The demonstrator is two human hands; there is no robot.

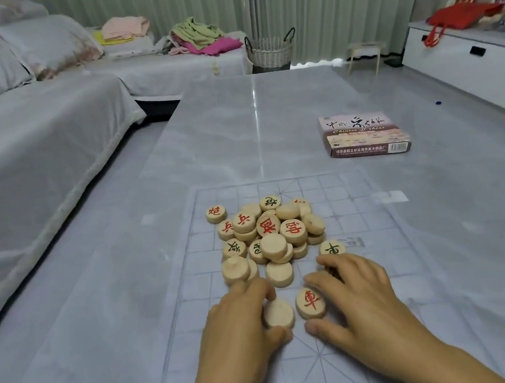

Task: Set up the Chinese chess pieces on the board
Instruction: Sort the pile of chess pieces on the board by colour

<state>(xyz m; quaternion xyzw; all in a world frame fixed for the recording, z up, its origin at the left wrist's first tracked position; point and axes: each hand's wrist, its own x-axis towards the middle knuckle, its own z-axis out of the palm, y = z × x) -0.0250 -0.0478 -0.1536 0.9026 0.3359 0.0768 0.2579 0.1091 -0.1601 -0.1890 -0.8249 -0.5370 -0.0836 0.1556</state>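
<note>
— Where are the pieces just now?

— Nearly all are in one pile of pieces [269, 235], heaped on the middle of the board [367, 221]. The board is a thin clear sheet lying flat on the tabletop [233, 127]. Some show red or dark characters, others lie blank side up. I judge none is on its starting point yet.

— And the hands?

— Both are at the pile's near edge. The left hand [237, 325] pinches a blank-faced piece [278, 313] between its thumb and curled fingers [262, 291]. The right hand [360, 294] has thumb and forefinger curled round a red chariot piece [310, 302] just beside it. Both pieces lie flat on the board.

— What could go wrong from here?

— The blank one can't be read. Set down unturned, it may well land on the wrong point. The pile is stacked, so pulling out a low piece could topple those resting on it, and round ones roll. The sheet looks light, too, and a dragging wrist could shift it and skew the grid. The box [366, 135] lies well apart, out of the way.
</note>
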